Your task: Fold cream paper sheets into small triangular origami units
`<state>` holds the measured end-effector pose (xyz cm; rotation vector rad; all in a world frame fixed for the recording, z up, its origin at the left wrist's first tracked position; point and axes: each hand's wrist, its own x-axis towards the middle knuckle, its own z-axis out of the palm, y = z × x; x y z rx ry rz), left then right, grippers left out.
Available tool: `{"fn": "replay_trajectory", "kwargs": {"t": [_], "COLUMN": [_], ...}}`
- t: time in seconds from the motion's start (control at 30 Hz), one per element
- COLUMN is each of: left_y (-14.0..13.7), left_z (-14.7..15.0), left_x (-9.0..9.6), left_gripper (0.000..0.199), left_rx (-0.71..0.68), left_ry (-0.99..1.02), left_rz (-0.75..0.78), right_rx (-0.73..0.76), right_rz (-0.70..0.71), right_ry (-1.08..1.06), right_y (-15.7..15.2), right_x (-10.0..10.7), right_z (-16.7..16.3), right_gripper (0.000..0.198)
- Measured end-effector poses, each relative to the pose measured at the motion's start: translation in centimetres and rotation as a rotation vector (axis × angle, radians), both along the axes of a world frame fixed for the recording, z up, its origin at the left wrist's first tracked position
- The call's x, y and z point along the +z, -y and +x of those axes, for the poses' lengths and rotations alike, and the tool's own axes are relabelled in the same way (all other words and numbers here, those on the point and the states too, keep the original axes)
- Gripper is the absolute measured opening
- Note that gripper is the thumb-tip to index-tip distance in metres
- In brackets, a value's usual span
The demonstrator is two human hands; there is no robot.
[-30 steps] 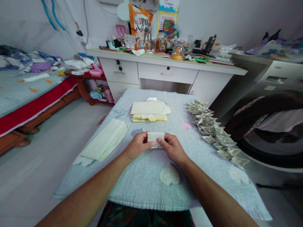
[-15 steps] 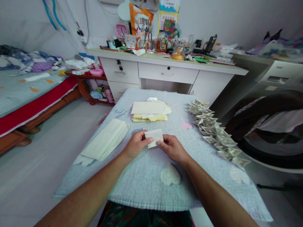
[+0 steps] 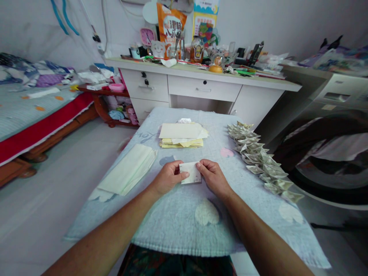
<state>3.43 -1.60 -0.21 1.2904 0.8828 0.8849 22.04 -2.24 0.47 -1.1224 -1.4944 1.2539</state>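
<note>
Between my two hands is a small folded piece of whitish paper [image 3: 191, 171], held up over the middle of the cloth-covered table [image 3: 178, 230]. My left hand [image 3: 170, 177] pinches its left edge, thumb on the near face and fingers behind. At its upper right edge, my right hand [image 3: 212, 175] grips with thumb and fingers. Beyond the hands lies a stack of cream and yellow paper sheets [image 3: 181, 131]. To the left rests a pile of long pale green paper sheets [image 3: 126, 170]. Rows of pointed folded paper pieces [image 3: 258, 161] line the right side.
A white desk [image 3: 201, 82] crowded with jars, a pink clock [image 3: 147, 36] and an orange bag [image 3: 171, 28] stands behind the table. A bed [image 3: 43, 103] is at the left. At the right is a front-loading washing machine [image 3: 336, 92] with fabric in its door opening.
The small paper has turned level from a tilt and shifted slightly right and down. My right hand has moved from its lower right corner to its upper right edge.
</note>
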Motion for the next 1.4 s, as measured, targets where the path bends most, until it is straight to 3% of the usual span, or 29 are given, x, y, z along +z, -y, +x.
{"fn": "replay_trajectory", "kwargs": {"t": [0.2, 0.33, 0.4, 0.57, 0.8, 1.17, 1.3, 1.4], "left_y": [0.1, -0.2, -0.3, -0.5, -0.6, 0.2, -0.1, -0.4], "left_z": [0.1, 0.2, 0.3, 0.3, 0.0, -1.2, -2.1, -2.5], "left_x": [0.0, -0.3, -0.4, -0.5, -1.3, -0.1, 0.5, 0.6], "left_gripper": [0.032, 0.033, 0.034, 0.02, 0.014, 0.012, 0.022, 0.017], "left_rx": [0.035, 0.099, 0.18, 0.308, 0.238, 0.165, 0.01, -0.064], "left_ry": [0.028, 0.044, -0.012, -0.213, -0.373, -0.826, -0.858, -0.832], "left_rz": [0.033, 0.026, 0.046, 0.113, 0.201, 0.678, 0.698, 0.685], "right_rx": [-0.009, -0.076, -0.097, 0.077, 0.153, 0.192, 0.179, 0.183], "right_rz": [0.01, 0.133, 0.257, 0.505, 0.525, 0.54, 0.54, 0.534], "right_ry": [0.091, 0.188, 0.27, 0.501, 0.663, 0.732, 0.676, 0.62], "right_y": [-0.2, -0.3, -0.1, 0.6, 0.2, -0.2, -0.4, -0.4], "right_x": [0.0, -0.1, 0.0, 0.6, -0.1, -0.8, -0.9, -0.8], "right_z": [-0.1, 0.0, 0.1, 0.3, 0.3, 0.2, 0.0, 0.0], "right_gripper": [0.036, 0.018, 0.031, 0.056, 0.04, 0.013, 0.014, 0.015]}}
